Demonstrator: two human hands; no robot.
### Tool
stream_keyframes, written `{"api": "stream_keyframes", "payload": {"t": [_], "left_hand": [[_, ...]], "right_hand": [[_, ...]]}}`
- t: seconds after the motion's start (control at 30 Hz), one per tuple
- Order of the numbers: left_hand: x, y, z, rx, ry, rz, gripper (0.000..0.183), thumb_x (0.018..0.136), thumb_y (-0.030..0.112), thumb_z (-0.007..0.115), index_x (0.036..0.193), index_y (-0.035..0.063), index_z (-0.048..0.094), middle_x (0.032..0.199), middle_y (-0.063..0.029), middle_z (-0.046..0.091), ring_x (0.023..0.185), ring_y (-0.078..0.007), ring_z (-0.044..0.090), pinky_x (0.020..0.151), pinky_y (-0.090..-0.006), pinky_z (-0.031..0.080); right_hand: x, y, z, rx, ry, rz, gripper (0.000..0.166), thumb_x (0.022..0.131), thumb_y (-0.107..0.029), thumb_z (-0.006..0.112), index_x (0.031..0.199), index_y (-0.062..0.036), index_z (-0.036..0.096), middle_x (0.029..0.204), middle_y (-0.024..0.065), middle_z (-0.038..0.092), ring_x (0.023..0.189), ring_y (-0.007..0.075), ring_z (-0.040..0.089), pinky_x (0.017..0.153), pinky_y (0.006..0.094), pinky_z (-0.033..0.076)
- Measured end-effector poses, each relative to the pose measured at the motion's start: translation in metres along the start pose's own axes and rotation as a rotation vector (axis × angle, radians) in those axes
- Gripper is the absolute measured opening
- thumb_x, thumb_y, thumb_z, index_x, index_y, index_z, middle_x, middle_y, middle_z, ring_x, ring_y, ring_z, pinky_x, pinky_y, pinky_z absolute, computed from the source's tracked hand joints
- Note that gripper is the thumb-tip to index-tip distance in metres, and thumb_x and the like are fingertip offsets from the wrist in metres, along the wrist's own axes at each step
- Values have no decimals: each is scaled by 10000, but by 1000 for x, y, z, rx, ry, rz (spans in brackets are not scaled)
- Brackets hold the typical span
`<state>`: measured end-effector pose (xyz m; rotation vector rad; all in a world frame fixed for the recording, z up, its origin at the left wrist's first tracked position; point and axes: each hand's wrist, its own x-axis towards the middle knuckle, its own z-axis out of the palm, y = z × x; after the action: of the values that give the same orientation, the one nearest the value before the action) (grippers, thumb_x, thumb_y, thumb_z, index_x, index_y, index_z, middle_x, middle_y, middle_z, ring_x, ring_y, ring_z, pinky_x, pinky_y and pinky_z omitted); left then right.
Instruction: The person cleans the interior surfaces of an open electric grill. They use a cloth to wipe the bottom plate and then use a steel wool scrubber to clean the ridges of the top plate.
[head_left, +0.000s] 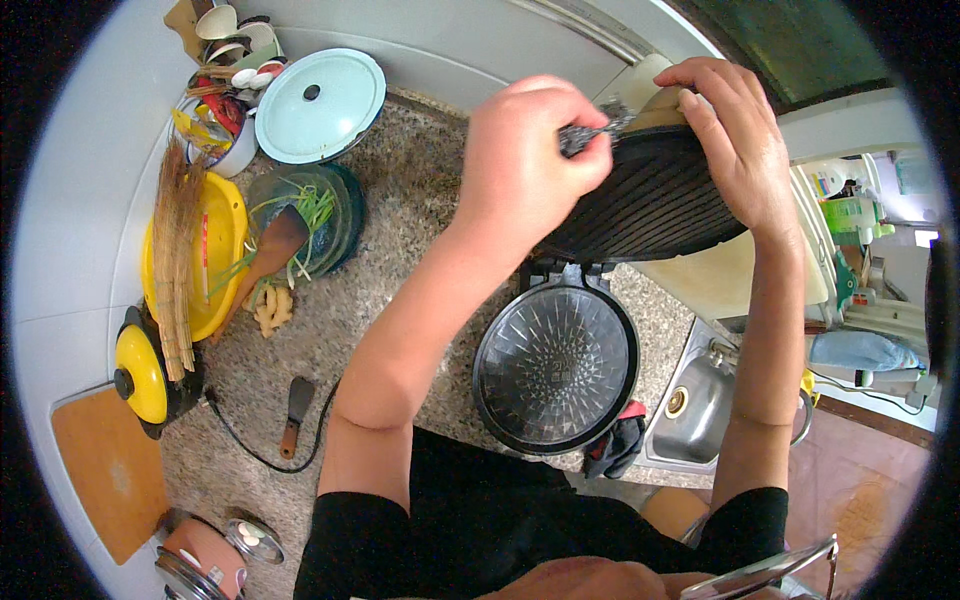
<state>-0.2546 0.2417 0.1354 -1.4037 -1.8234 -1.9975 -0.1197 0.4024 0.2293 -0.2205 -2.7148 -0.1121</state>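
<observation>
A round electric griddle stands open on the granite counter. Its lower plate (556, 367) is black with a radiating pattern, and its raised lid (660, 195) shows a dark ribbed inner face. My left hand (532, 154) is closed around a crumpled steel wool scrubber (589, 136) at the lid's upper left edge. With fingers curled over the lid's upper rim, my right hand (739, 142) holds it at the right. Whether the scrubber touches the lid is unclear.
Left on the counter are a yellow basin (234, 247), glass bowl (346, 225), ginger (271, 309), scraper (295, 412), lidded yellow pot (146, 375) and power cord (259, 459). Dark gloves (619, 446) lie between griddle and steel sink (694, 412). A pale blue lid (322, 112) leans at the back.
</observation>
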Motion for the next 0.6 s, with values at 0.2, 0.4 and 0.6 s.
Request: {"api": "stream_keyframes", "payload": {"t": [0.2,0.4,0.6], "left_hand": [[33,5,19,76,-149,74,148,712,142,779,800,34,730,832,-141,704,810,-320,694,757,-384,550],[-9,-16,-22,98,-211,-134,140,725,83,786,843,21,741,902,-106,735,867,-234,714,816,-333,549],[-8,-13,-19,71,-186,-140,132,726,68,788,836,12,741,899,-97,739,864,-209,713,810,-311,543]], "right_hand": [[-2,8,-1,100,26,-4,292,994,-224,448,1094,-90,688,1113,115,656,1102,324,580,998,431,437],[-6,7,1,42,54,-8,296,985,-224,444,1093,-98,690,1109,115,647,1102,326,576,993,446,436],[-8,6,0,23,66,9,298,986,-237,439,1074,-94,686,1082,119,642,1092,329,576,991,442,438]]}}
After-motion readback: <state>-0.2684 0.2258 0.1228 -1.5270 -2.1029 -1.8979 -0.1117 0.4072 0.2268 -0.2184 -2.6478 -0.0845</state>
